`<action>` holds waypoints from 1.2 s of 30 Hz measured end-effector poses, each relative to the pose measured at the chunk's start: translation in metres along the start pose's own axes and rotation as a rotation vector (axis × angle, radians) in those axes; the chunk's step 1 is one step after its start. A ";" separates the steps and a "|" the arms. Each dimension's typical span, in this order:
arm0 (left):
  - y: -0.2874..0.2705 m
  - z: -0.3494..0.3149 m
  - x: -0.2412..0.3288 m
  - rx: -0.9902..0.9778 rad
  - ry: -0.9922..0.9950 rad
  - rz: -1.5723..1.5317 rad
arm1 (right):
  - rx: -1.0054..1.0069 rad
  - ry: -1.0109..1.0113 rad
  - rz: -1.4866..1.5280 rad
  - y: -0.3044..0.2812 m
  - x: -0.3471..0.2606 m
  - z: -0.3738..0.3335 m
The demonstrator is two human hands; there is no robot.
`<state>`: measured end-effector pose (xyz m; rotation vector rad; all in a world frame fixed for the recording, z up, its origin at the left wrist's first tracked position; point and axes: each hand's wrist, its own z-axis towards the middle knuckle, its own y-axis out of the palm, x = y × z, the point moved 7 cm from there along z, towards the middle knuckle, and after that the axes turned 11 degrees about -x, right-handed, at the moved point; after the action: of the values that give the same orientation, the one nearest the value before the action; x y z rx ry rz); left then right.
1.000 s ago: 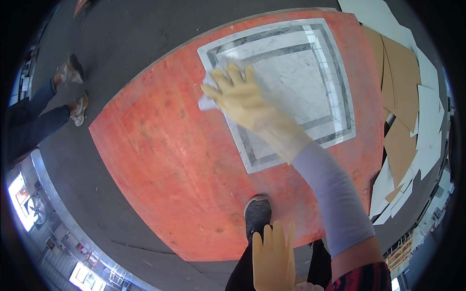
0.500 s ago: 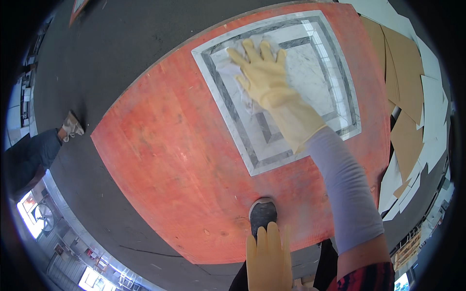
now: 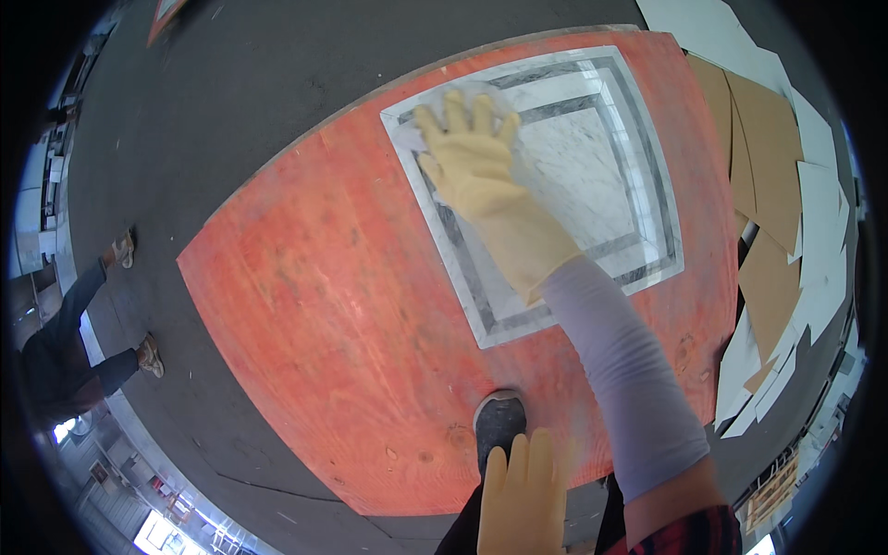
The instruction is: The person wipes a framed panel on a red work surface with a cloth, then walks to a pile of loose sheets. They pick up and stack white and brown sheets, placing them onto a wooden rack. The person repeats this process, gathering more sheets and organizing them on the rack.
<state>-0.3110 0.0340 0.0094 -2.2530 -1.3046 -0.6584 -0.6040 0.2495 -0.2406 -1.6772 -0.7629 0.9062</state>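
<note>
The right hand (image 3: 476,166), fingers spread, presses a white cloth (image 3: 490,97) flat at the marble tile's (image 3: 592,185) ten o'clock corner; the left hand (image 3: 520,499), fingers together, hangs at six o'clock over the red table (image 3: 324,305).

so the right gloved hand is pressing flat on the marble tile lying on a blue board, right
Not quite: the head view shows the board is orange-red, not blue. The rest holds: the right gloved hand is spread flat on the marble tile lying on it.

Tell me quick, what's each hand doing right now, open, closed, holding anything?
Right hand: open, yellow-gloved, fingers spread flat on the square grey-and-white marble tile; maybe a thin cloth underneath, unclear.
Left hand: open, yellow-gloved, holding nothing, above the orange wooden board.
</note>
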 end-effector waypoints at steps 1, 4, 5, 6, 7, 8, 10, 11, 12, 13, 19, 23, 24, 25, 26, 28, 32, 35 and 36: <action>-0.001 0.001 -0.001 0.002 0.003 0.020 | -0.009 -0.146 -0.010 0.001 -0.009 0.006; -0.005 0.012 0.001 0.037 -0.031 0.063 | -0.127 -0.507 -0.017 0.007 -0.017 0.030; -0.007 0.014 0.002 0.027 -0.018 0.084 | -0.126 -0.507 -0.032 0.006 0.002 0.034; -0.007 0.015 0.003 0.026 -0.014 0.105 | -0.122 -0.507 -0.047 0.002 0.022 0.038; -0.007 0.017 0.004 0.024 -0.024 0.118 | -0.126 -0.518 -0.053 0.003 0.034 0.041; -0.008 0.019 0.003 0.022 -0.028 0.129 | -0.100 -0.390 -0.055 0.000 0.060 0.046; -0.011 0.021 0.002 0.030 -0.049 0.140 | -0.038 -0.161 -0.062 -0.010 0.118 0.055; -0.012 0.022 0.003 0.030 -0.043 0.149 | -0.026 -0.059 -0.073 -0.018 0.155 0.056; -0.014 0.023 0.004 0.036 -0.050 0.157 | -0.011 0.029 -0.077 -0.026 0.186 0.057; -0.016 0.024 0.004 0.042 -0.052 0.162 | -0.031 0.121 -0.065 -0.032 0.212 0.056; -0.022 0.026 0.008 0.068 -0.066 0.177 | -0.104 0.282 0.034 -0.047 0.244 0.041; -0.022 0.020 0.009 0.075 -0.057 0.162 | -0.009 0.237 -0.041 -0.034 0.250 0.020; -0.021 0.016 0.009 0.085 -0.061 0.155 | -0.016 0.251 -0.020 -0.033 0.248 0.010; -0.023 0.013 0.010 0.092 -0.065 0.101 | -0.021 0.255 0.004 -0.034 0.239 -0.008; -0.022 0.012 0.011 0.088 -0.067 0.096 | -0.024 0.261 0.023 -0.038 0.232 -0.026; -0.024 0.011 0.010 0.095 -0.060 0.100 | -0.094 0.263 0.028 -0.035 0.233 -0.064; -0.026 0.006 0.007 0.104 -0.041 0.116 | 0.045 0.275 -0.074 -0.019 0.220 -0.148; -0.026 0.002 0.006 0.109 -0.039 0.122 | -0.015 0.253 -0.114 -0.008 0.173 -0.178; -0.028 0.002 0.004 0.118 -0.044 0.121 | -0.033 0.161 -0.094 -0.006 0.157 -0.168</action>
<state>-0.3331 0.0502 0.0145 -2.2411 -1.1839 -0.4790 -0.3801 0.3014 -0.2362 -1.7055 -0.7439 0.6870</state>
